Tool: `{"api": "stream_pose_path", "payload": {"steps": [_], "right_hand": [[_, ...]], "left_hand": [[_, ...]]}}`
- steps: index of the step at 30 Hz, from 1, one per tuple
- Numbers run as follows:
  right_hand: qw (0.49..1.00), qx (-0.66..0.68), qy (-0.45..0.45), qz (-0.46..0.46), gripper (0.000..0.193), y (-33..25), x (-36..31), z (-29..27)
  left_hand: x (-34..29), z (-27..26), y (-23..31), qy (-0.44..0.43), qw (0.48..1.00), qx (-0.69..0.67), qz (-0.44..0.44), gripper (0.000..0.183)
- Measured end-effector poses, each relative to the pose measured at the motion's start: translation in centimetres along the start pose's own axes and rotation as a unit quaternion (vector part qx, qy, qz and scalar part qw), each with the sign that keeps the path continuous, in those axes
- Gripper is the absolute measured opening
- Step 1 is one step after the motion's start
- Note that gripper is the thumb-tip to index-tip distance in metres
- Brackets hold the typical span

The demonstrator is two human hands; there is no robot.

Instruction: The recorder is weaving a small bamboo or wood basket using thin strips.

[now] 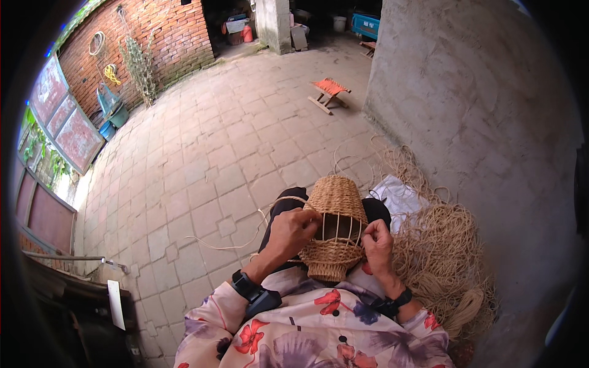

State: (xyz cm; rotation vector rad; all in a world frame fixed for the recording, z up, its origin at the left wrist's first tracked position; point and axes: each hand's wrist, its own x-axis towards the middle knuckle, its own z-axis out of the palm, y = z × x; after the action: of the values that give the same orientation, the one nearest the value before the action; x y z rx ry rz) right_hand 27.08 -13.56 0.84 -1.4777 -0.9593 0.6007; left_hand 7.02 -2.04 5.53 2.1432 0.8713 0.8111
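Note:
A tan woven basket (334, 191) lies across my lap, its narrow base towards me. Between its two woven bands is a gap where several thin upright stakes (337, 227) show bare. My left hand (293, 232) is closed at the left side of this gap, its fingers curled against the basket; what they pinch is hidden. At the gap's right side, my right hand (378, 245) has thumb and fingertips pressed together beside the outermost stake. Anything in that pinch is too small to make out. A loose strand of cord (230, 247) trails over the paving to the left.
A big tangled heap of tan cord (442, 251) lies at my right, beside a white sheet (397, 195) and a grey wall (485, 92). Ahead on the paving stands an orange-topped folding stool (330, 87). A metal gate (64, 116) and buckets (118, 116) are far left.

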Motion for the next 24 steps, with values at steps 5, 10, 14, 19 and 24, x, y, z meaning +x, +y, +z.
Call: {"api": "stream_pose_path", "payload": {"steps": [5,10,14,19,24], "right_hand": [[0.996,0.078,-0.010,0.042,0.012,0.8,0.1,-0.1],[0.997,0.068,-0.011,0.040,0.013,0.7,0.2,-0.3],[0.997,0.067,-0.017,0.041,0.012,0.5,0.3,-0.5],[0.961,-0.223,0.053,-0.156,0.011,-2.8,0.8,-0.4],[0.967,-0.198,-0.018,-0.157,0.015,-8.8,0.8,2.7]], "left_hand": [[0.0,0.1,1.2,-0.013,0.997,0.006,-0.079,0.020],[-1.3,-0.5,0.0,0.004,0.945,-0.271,-0.186,0.024],[-3.6,-0.9,-2.2,0.020,0.975,-0.120,-0.187,0.020],[-4.8,-0.5,-4.4,0.040,0.982,-0.045,-0.177,0.019],[-5.2,-0.8,-4.0,0.014,0.978,-0.104,-0.180,0.017]]}}
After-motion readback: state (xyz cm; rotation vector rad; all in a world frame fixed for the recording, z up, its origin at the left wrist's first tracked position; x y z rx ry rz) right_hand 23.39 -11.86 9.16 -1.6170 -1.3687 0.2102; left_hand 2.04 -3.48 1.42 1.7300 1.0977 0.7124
